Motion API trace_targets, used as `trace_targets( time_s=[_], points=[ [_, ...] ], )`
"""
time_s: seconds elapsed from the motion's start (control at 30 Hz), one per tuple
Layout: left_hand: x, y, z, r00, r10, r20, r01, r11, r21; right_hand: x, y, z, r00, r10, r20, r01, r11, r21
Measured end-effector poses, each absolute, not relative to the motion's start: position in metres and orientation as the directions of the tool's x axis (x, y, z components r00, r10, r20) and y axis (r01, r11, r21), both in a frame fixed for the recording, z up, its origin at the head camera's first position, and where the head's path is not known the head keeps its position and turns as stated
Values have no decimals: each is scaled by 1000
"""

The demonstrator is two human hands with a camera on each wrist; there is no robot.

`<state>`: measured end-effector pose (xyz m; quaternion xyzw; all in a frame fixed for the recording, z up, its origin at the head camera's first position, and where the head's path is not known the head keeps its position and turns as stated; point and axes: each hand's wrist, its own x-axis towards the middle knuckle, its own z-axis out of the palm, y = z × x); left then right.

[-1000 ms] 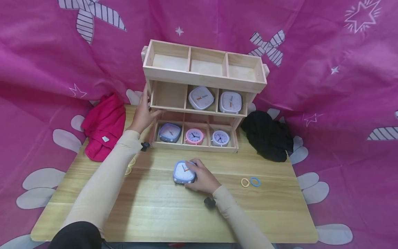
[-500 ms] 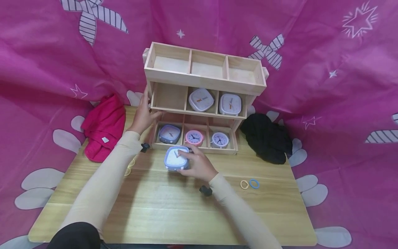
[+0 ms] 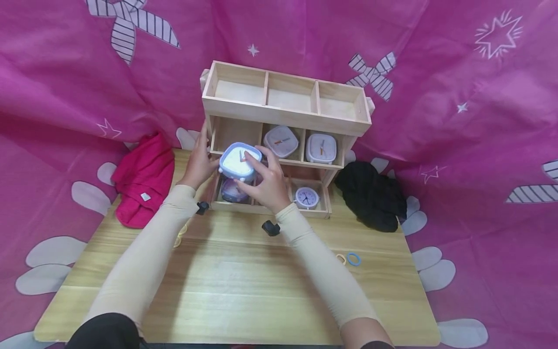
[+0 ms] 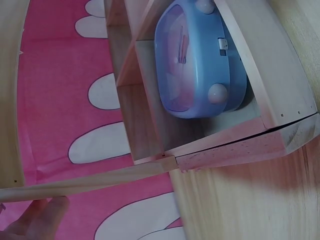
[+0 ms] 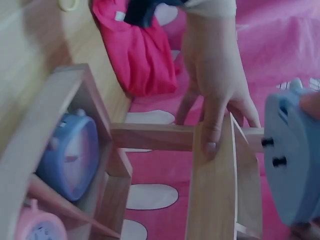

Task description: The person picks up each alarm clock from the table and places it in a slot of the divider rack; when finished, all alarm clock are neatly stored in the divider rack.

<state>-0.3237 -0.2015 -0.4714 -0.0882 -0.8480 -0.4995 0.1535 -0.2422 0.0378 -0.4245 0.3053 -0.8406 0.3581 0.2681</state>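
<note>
My right hand grips a blue alarm clock with a white face, raised in front of the left compartment of the middle tier of a wooden three-tier shelf. My left hand holds that tier's left end, its thumb on the front board in the right wrist view. Two white alarm clocks lie in the middle tier's other compartments. Below, a blue-violet alarm clock is partly covered by the held one. A round lavender clock sits at bottom right. The pink clock shows only in the right wrist view.
A crumpled magenta cloth lies left of the shelf and a black cloth right of it. A blue ring and several cream rings are on the wooden table. A pink curtain hangs behind.
My right hand has lifted the blue clock off the table, up and away from me to the middle tier, now blocking the pink clock from the head view. My left hand stays at the shelf.
</note>
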Motion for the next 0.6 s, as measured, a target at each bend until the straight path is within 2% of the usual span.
trace_targets(
  time_s=[0.2,0.4,0.6],
  points=[
    [-323,-200,-471,-927,-4,376,324,498,804,-273,21,-411,-730,-204,652,-601,645,-471],
    [-322,-201,-471,-927,3,375,324,513,795,-295,5,-400,-806,-219,550,-497,755,-427],
    [-322,-200,-471,-928,-1,373,321,508,799,-309,-4,-400,-843,-236,484,-438,823,-361]
  ],
)
